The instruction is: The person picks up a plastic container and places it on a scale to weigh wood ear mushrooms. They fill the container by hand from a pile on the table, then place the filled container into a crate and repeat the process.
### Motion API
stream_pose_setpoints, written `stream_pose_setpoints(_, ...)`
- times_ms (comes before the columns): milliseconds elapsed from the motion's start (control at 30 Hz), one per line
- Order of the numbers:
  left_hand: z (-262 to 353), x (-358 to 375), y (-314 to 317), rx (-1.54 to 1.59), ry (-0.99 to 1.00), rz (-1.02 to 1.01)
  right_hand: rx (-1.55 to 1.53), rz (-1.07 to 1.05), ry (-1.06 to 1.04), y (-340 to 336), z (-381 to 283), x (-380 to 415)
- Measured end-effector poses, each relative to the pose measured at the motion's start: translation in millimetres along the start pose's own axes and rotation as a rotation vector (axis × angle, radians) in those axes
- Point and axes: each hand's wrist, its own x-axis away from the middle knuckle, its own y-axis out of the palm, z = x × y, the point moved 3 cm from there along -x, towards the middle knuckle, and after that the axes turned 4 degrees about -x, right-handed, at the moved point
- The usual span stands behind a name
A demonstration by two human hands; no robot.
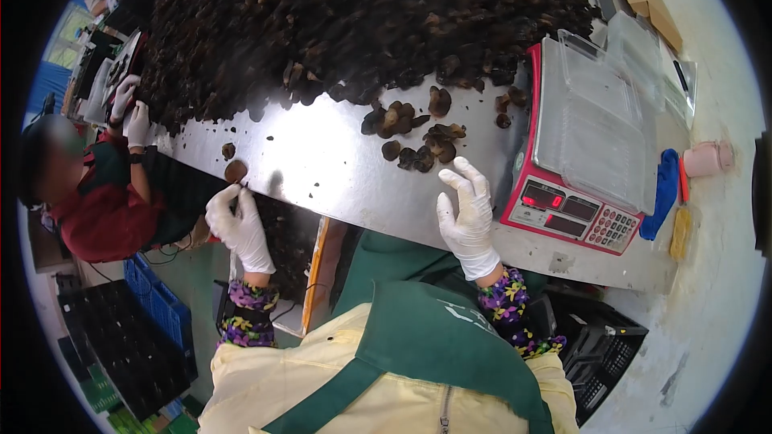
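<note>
My left hand, in a white glove, is at the table's front edge, thumb and fingers pinched just below a round brown mushroom piece. Over the table's front part is my right hand, also gloved, with its fingers apart and nothing held. Just beyond its fingertips lie several dark mushroom pieces, and a lighter clump sits a little farther off. A large heap of dark mushrooms covers the back of the metal table.
To the right stands a red scale with clear plastic trays on it. Beyond it are a blue item and a pink cup. A co-worker with gloved hands is at the left. Black crates stand below right.
</note>
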Motion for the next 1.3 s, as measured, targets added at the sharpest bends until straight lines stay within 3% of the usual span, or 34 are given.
stream_pose_setpoints(67, -19, 12, -12, -0.136, -0.112, 0.023, 0.023, -0.010, -0.006, -2, -4, -7)
stream_pose_setpoints(133, -19, 24, -3, 0.323, -0.249, 0.080, 0.121, 0.017, -0.067, -4, -8, -21)
stream_pose_setpoints(200, 12, 19, 4, 0.238, 0.001, -0.092, 0.128, 0.012, -0.064, 0, -5, -37)
stream_pose_setpoints(267, 62, 13, 21, 0.297, 0.122, -0.168, 0.188, 0.015, -0.085, 5, 0, -52)
stream_pose_setpoints(367, 118, 14, 81, 0.593, 0.171, -0.359, 0.247, 0.007, -0.061, 12, 13, -57)
stream_pose_setpoints(400, 145, 6, 84, 0.559, 0.302, -0.422, 0.228, -0.027, -0.028, 13, 19, -55)
stream_pose_setpoints(433, 166, -1, 88, 0.502, 0.451, -0.405, 0.226, 0.068, -0.084, 10, 18, -53)
stream_pose_setpoints(467, 180, -3, 103, 0.490, 0.500, -0.441, 0.234, 0.066, -0.084, 8, 16, -49)
stream_pose_setpoints(567, 193, 2, 121, 0.444, 0.583, -0.508, 0.173, 0.085, -0.005, -4, 11, -28)
stream_pose_setpoints(633, 189, 10, 124, 0.531, 0.431, -0.797, 0.157, 0.090, -0.030, -9, 4, -18)
stream_pose_setpoints(733, 178, 43, 95, 0.511, 0.492, -0.712, 0.121, 0.043, -0.035, -11, 0, -12)
stream_pose_setpoints(800, 179, 58, 71, 0.544, 0.574, -0.521, 0.078, 0.050, -0.072, -9, -8, -21)
stream_pose_setpoints(867, 179, 60, 63, 0.484, 0.572, -0.502, 0.110, 0.000, -0.084, 0, 1, -26)
stream_pose_setpoints(1000, 168, 34, 82, 0.799, 0.272, -0.521, 0.320, -0.181, -0.110, 14, 2, -28)
stream_pose_setpoints(1067, 166, 4, 108, 0.731, 0.293, -0.372, 0.223, -0.264, -0.188, 18, -3, -21)
stream_pose_setpoints(1200, 183, -50, 147, 0.215, 0.410, -0.211, 0.196, -0.236, -0.210, 20, -5, -20)
stream_pose_setpoints(1300, 177, -57, 157, 0.275, 0.507, -0.382, 0.186, -0.224, -0.210, 17, -5, -21)
